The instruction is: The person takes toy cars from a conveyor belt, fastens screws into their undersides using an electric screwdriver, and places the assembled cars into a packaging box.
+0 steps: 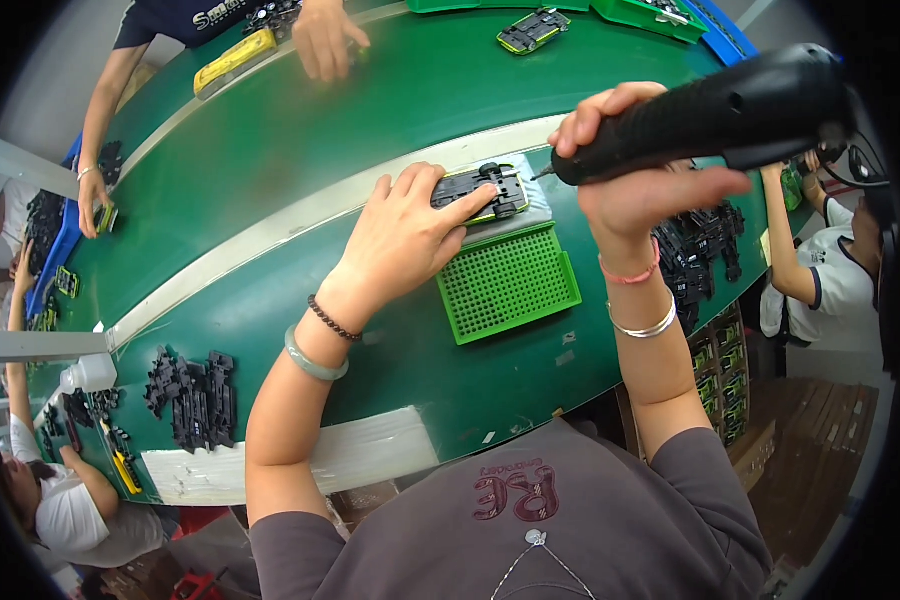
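Note:
My left hand [415, 220] presses a toy car [470, 190] down on a pale pad [538, 208], its fingers spread over the left end and thumb across the underside. The car lies upside down, black chassis up, with yellow-green body edges showing. My right hand [620, 170] is wrapped round a black electric screwdriver [720, 115], held nearly level. Its thin bit points left, close to the car's right end; whether it touches cannot be made out. Just below the car sits a green perforated basket [510, 280].
Black chassis parts lie in piles at left [195, 400] and right [705, 250]. A co-worker's hand [325, 40] is across the table near a yellow car body [235, 62]. Another upturned car [533, 32] lies at the far side. A white strip [290, 455] runs along the near edge.

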`<state>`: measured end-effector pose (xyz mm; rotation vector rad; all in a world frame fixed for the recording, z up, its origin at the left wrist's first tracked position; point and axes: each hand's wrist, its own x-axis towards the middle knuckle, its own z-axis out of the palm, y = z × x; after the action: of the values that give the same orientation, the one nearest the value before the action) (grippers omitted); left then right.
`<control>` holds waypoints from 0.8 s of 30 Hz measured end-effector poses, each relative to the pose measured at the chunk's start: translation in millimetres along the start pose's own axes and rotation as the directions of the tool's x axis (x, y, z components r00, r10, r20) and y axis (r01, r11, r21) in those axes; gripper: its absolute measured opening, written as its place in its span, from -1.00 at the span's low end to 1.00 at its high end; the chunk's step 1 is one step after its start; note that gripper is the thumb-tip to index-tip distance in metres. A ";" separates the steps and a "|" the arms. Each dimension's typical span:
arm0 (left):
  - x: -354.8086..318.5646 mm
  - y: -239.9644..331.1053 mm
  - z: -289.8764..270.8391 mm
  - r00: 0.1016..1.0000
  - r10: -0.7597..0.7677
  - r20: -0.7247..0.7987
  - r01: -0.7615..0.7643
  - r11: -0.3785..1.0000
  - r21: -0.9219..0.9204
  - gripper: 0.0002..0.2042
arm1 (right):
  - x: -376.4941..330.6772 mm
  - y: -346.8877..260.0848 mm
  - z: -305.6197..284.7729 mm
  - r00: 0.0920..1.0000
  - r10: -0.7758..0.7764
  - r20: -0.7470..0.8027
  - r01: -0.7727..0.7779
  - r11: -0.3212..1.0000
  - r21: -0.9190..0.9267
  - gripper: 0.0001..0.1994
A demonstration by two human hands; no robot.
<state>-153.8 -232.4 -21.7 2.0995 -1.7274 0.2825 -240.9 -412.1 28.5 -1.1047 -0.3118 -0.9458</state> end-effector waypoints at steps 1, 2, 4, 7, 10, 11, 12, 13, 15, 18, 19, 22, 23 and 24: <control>1.5 1.5 -0.9 1.000 -0.008 0.017 0.008 1.000 0.001 -0.52 | -0.3 3.3 -4.7 0.999 0.026 -0.042 -0.030 0.995 -0.095 0.01; 3.0 2.5 0.4 1.000 0.002 0.016 -0.002 1.000 -0.002 -0.52 | -2.3 4.4 -5.8 0.999 0.019 -0.045 -0.023 0.995 -0.102 0.01; 1.7 1.3 2.4 1.000 0.003 -0.006 -0.003 1.000 0.001 -0.51 | -6.1 10.7 -1.4 0.986 0.105 -0.130 -0.141 0.942 -0.305 -0.02; -1.0 -1.1 6.4 1.000 0.006 -0.025 -0.006 1.000 0.004 -0.56 | -10.5 20.0 -3.7 0.986 0.115 -0.120 -0.148 0.939 -0.310 -0.04; -0.8 -1.3 5.8 1.000 -0.007 -0.023 0.006 1.000 -0.031 -0.57 | -10.7 24.7 -6.5 0.987 0.121 -0.109 -0.150 0.936 -0.319 -0.05; -0.9 -0.6 5.4 1.000 -0.006 -0.023 0.005 0.999 -0.033 -0.57 | -11.8 26.4 -7.3 0.986 0.122 -0.110 -0.151 0.935 -0.321 -0.05; -0.4 0.2 4.9 1.000 -0.007 -0.019 0.007 0.999 -0.039 -0.56 | -12.3 28.2 -8.4 0.986 0.126 -0.110 -0.156 0.932 -0.326 -0.06; 0.3 0.6 4.7 1.000 -0.009 -0.015 0.008 0.999 -0.046 -0.56 | -12.6 29.9 -9.2 0.985 0.131 -0.109 -0.161 0.930 -0.332 -0.07; 0.4 -0.2 5.6 1.000 -0.008 -0.016 0.007 0.999 -0.042 -0.56 | -12.3 33.9 -10.9 0.986 0.148 -0.079 -0.167 0.921 -0.353 -0.08; -0.1 -0.5 6.1 1.000 -0.011 -0.013 0.010 0.999 -0.046 -0.56 | -11.2 40.0 -9.9 0.982 0.187 -0.037 -0.186 0.899 -0.397 -0.11; -0.2 -0.3 5.6 1.000 -0.014 -0.011 0.013 0.999 -0.051 -0.55 | -10.2 43.0 -7.7 0.991 0.123 -0.050 -0.133 0.926 -0.354 -0.16; 0.3 0.1 1.5 0.998 -0.039 0.044 0.044 0.993 -0.108 -0.52 | -8.9 44.5 -4.8 0.994 0.085 -0.068 -0.101 0.948 -0.301 -0.20; 0.8 -0.8 2.0 0.998 -0.039 0.039 0.044 0.993 -0.111 -0.52 | -7.8 44.7 -5.0 0.992 0.099 -0.079 -0.119 0.943 -0.310 -0.20; 0.4 -1.0 2.5 0.998 -0.042 0.040 0.046 0.993 -0.112 -0.52 | -7.7 44.9 -5.2 0.990 0.110 -0.089 -0.133 0.938 -0.321 -0.20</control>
<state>-153.0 -233.7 -24.0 2.0702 -1.6747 0.1299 -211.7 -407.2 -6.5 -1.3733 -0.0260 -0.9435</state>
